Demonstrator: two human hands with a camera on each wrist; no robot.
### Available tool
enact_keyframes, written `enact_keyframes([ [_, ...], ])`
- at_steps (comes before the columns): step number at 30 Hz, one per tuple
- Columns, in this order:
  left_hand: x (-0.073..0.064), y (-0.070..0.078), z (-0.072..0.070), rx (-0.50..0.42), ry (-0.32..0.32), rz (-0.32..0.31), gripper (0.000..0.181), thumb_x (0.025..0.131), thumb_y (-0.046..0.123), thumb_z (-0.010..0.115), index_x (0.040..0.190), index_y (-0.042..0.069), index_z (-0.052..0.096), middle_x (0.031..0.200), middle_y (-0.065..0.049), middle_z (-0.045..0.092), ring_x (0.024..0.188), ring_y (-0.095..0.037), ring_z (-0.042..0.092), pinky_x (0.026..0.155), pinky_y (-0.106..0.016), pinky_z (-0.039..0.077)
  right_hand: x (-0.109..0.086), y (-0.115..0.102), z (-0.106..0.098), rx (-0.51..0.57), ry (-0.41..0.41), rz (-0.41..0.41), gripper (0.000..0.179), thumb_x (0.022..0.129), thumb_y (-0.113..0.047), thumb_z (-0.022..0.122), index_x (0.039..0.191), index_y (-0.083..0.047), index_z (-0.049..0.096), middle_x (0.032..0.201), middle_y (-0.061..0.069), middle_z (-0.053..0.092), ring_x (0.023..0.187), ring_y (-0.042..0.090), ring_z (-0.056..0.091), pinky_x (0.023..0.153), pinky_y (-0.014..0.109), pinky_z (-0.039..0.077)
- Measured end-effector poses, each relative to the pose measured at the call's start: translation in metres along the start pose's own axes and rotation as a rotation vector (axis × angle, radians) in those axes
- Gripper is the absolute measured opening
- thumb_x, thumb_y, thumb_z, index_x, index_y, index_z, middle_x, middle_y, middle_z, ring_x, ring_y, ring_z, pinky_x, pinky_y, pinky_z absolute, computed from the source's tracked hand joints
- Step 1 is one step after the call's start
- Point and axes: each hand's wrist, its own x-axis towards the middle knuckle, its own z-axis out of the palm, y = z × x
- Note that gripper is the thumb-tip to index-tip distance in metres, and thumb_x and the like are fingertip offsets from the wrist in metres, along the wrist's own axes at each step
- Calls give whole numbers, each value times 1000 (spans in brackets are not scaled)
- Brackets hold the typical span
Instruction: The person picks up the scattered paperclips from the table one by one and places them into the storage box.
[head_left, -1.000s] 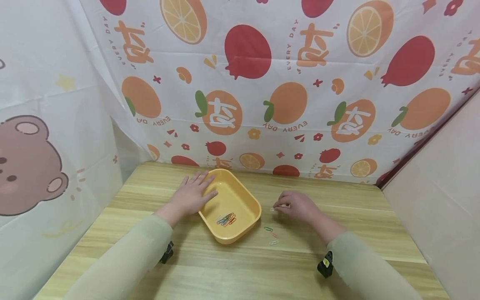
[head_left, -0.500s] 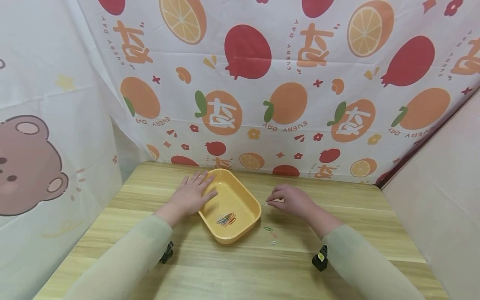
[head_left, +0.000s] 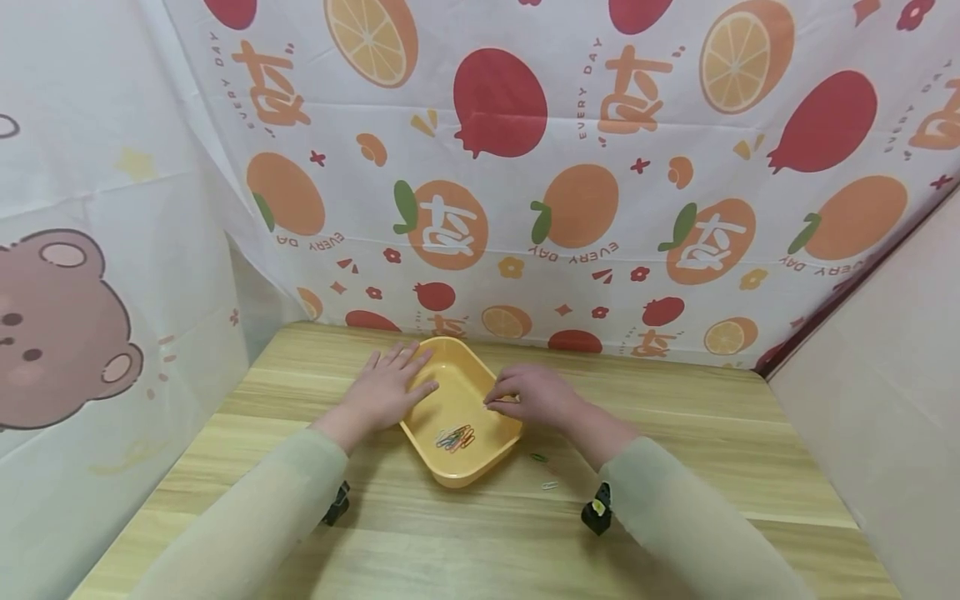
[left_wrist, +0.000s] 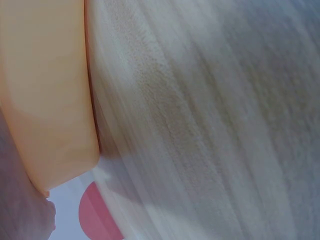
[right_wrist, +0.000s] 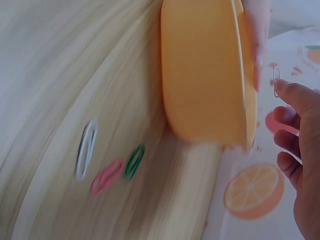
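Note:
A yellow rectangular tray (head_left: pixel 483 467) stands on the table with a small heap of coloured paper clips (head_left: pixel 455 438) at its near end. My left hand (head_left: pixel 382 387) rests with spread, straight fingers on the tray's left rim. Over the right rim, my right hand (head_left: pixel 536 396) pinches a white paper clip (right_wrist: pixel 276 82) between thumb and finger; the right wrist view shows the clip upright at the fingertips. On the table right of the tray lie a green paper clip (right_wrist: pixel 134 162), a pink paper clip (right_wrist: pixel 107 177) and another white paper clip (right_wrist: pixel 87 150).
The wooden table (head_left: pixel 450 550) ends at a fruit-printed cloth (head_left: pixel 502 208) hung behind it. A bear-printed cloth (head_left: pixel 60 333) hangs at the left, and a pale panel (head_left: pixel 877 375) stands along the right side.
My right hand has lifted the white paper clip from the table and carried it left, over the tray's right rim. The left hand has stayed on the tray.

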Motion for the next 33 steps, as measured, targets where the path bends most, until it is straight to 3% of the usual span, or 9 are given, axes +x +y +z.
enact_keyframes([
  [5,1,-1,2,3,2,1,69,102,59,35,159,21,25,165,-10,16,150,-37,13,119,-61,5,14,-9,5,-3,-4,-48,12,92,-29,72,100,-22,80,93,-9,68,85,14,64,77,25,51],
  [12,3,-3,3,3,7,4,71,102,61,34,159,21,25,164,-11,19,150,-37,13,119,-61,2,26,-15,13,-7,-92,-22,12,93,-30,71,99,-23,80,92,-12,67,88,10,64,80,24,51],
  [21,3,-3,2,23,5,8,72,101,63,31,159,21,25,165,-9,17,150,-36,15,119,-61,7,42,-18,36,-104,-271,58,9,94,-27,71,95,-24,79,83,-12,60,74,4,53,71,22,48],
  [27,4,-4,3,17,0,5,71,101,63,31,159,22,24,165,-9,17,150,-36,13,119,-61,3,48,-21,45,-188,-325,86,10,93,-27,69,89,-26,79,79,-13,58,71,6,53,69,24,47],
  [33,4,-4,3,13,-8,-3,70,102,60,34,159,22,23,165,-7,13,151,-35,12,119,-60,5,51,-24,51,-275,-356,53,11,94,-29,68,90,-26,79,81,-11,61,73,8,55,71,26,49],
])
